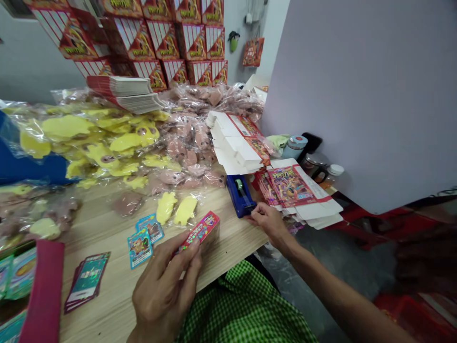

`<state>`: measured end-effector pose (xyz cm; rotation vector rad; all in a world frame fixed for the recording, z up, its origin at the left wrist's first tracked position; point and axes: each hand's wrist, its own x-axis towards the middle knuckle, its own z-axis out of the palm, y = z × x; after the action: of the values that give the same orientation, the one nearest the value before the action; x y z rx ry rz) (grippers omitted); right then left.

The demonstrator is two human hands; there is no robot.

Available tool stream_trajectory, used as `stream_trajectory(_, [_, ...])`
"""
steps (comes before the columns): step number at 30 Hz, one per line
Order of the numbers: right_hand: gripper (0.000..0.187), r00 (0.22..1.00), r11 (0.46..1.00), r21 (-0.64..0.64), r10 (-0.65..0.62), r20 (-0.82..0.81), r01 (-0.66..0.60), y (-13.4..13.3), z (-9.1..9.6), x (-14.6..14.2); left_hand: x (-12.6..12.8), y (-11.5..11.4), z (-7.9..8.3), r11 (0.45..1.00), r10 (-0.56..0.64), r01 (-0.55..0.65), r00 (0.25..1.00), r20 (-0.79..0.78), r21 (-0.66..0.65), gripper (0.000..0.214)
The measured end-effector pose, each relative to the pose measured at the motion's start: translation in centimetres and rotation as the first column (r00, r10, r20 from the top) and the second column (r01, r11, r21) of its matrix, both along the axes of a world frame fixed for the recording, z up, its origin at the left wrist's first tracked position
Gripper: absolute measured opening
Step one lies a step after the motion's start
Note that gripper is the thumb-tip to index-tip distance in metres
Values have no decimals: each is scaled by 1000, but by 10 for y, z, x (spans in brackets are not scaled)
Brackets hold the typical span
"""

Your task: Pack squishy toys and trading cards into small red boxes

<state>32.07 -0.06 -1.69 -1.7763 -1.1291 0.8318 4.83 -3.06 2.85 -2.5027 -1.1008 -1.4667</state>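
Observation:
My left hand (167, 281) is closed around a small red printed box (200, 231), held just above the wooden table (110, 295) near its front edge. To the right, my right hand (267, 220) reaches to the front end of a blue tape dispenser (240, 194), fingers curled and pinched at its cutter. Whether tape is between the fingers is not visible. Two yellow wrapped toys (176, 209) lie just beyond the box.
Heaps of bagged yellow toys (100, 143) and pink toys (189, 143) cover the back of the table. Flat unfolded cartons (296, 190) are stacked at the right, with more (235, 140) behind. Card packs (144, 238) and a card stack (87, 281) lie at left. Boxes (160, 38) are stacked against the wall.

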Motion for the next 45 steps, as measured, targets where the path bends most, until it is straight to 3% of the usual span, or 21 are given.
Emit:
stream_trajectory(3, [23,996,997,75,-10,87,3,-11,-2,2,5,-1,2,1000,17,-17,1000,-9,22,21])
stream_trajectory(6, [18,983,983,182,-14,181,-19,-26,16,1,9,-3,3,1000,19,-18,1000,-7,19,21])
stream_trajectory(9, [14,955,929,284,167,245,-235,-41,41,-13,10,-6,5,999,34,-35,999,-10,-9,22])
stream_trajectory(11, [16,915,858,319,373,152,-402,-48,57,-31,10,-6,7,999,39,-39,999,-11,-3,20])
stream_trajectory(14, [23,798,785,331,588,-131,-524,-49,75,-59,10,-4,9,999,26,-25,1000,-18,22,19])
stream_trajectory(16, [48,710,764,329,641,-292,-555,-44,82,-74,11,-4,8,999,39,-39,999,1,21,20])
stream_trajectory(18, [71,650,768,320,640,-409,-555,-39,85,-84,11,-4,5,997,83,-83,996,43,0,23])
stream_trajectory(20, [78,633,784,295,617,-468,-546,-34,86,-90,12,-5,3,992,127,-126,989,77,-30,26])
stream_trajectory(29, [80,668,812,145,553,-498,-565,-24,78,-94,6,-2,9,996,-28,28,1000,-5,-82,30])
stream_trajectory(36, [88,648,857,273,511,-564,-438,-33,63,-99,3,4,18,955,-125,140,989,76,-261,27])
stream_trajectory(39, [86,666,877,288,479,-572,-384,-37,58,-102,4,7,28,912,-144,164,986,82,-376,25])
stream_trajectory(41, [85,672,884,290,467,-574,-367,-39,56,-104,5,11,34,849,-140,177,984,110,-498,23])
stream_trajectory(45, [84,681,884,283,466,-564,-371,-38,54,-105,10,18,41,746,-44,124,990,137,-655,23])
